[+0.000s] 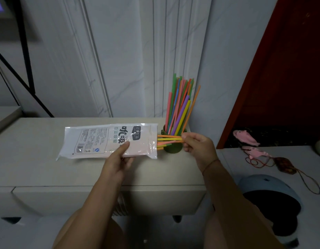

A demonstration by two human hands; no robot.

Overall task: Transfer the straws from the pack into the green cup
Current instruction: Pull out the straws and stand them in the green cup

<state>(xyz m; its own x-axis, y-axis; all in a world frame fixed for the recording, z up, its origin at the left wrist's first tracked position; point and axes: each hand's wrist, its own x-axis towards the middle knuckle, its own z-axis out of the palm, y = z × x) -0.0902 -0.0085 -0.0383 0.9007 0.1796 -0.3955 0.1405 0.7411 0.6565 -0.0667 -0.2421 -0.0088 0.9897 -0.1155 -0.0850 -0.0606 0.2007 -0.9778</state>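
A flat plastic straw pack (105, 141) lies on the white cabinet top (38, 169), its open end facing right. My left hand (117, 159) holds the pack's near edge, thumb pressed on top. Several coloured straws (169, 140) stick out of the open end, and my right hand (197, 146) pinches their tips. Just behind them stands the green cup (173, 149), partly hidden by my right hand, with several upright straws (179, 106) fanned out in it.
A wall rises right behind the cup. To the right, a lower white surface holds a pink fish-shaped toy (247, 139), a corded pouch (285, 166) and a light-blue helmet (270, 200). A dark red panel (285, 69) stands at the right.
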